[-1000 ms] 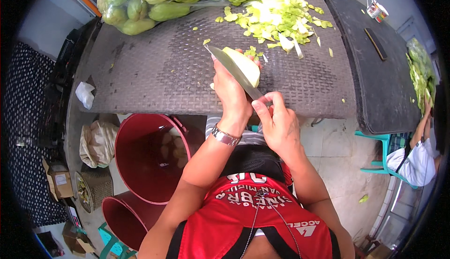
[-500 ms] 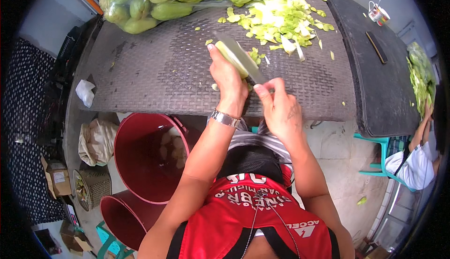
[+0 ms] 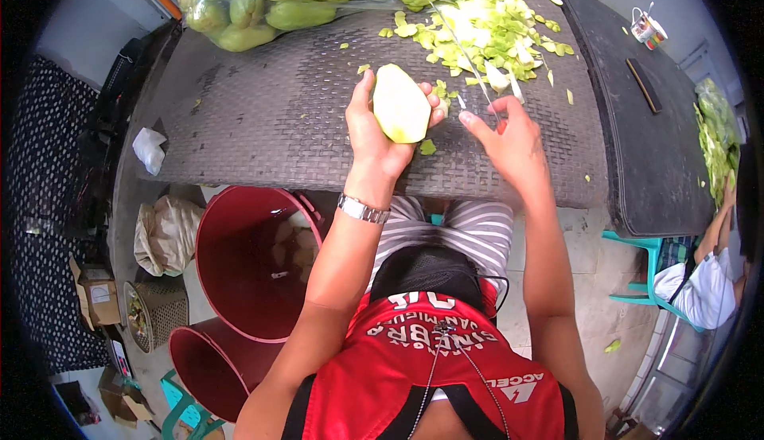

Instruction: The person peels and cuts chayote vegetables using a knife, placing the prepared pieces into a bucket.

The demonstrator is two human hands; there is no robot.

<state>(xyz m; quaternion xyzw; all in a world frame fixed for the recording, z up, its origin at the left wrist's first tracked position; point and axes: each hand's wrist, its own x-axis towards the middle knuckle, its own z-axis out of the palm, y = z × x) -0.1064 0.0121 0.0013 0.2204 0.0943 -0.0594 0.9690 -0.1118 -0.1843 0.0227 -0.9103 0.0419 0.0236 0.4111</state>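
Note:
A peeled, pale green chayote (image 3: 400,104) rests in my left hand (image 3: 372,134), its fingers wrapped around the sides. My right hand (image 3: 516,142) grips a knife (image 3: 468,56) whose thin blade, seen nearly edge-on, points away from me to the far left. The two hands are apart, and the blade does not touch the chayote. Beyond the knife lies a heap of green peelings (image 3: 509,30) on the woven-top table (image 3: 270,114). Unpeeled chayotes (image 3: 301,14) fill a clear plastic bag at the table's far edge.
Below the table at left stand two red bins (image 3: 208,269), the larger with pale pieces inside. A woven basket (image 3: 163,313) and a cloth sack (image 3: 165,233) are beside them. At right, another person (image 3: 704,285) reaches to a dark table (image 3: 637,153) with a mug (image 3: 649,30).
The knife has come off the chayote and swung away to the right with my right hand. My left hand has turned the chayote so its broad peeled face shows.

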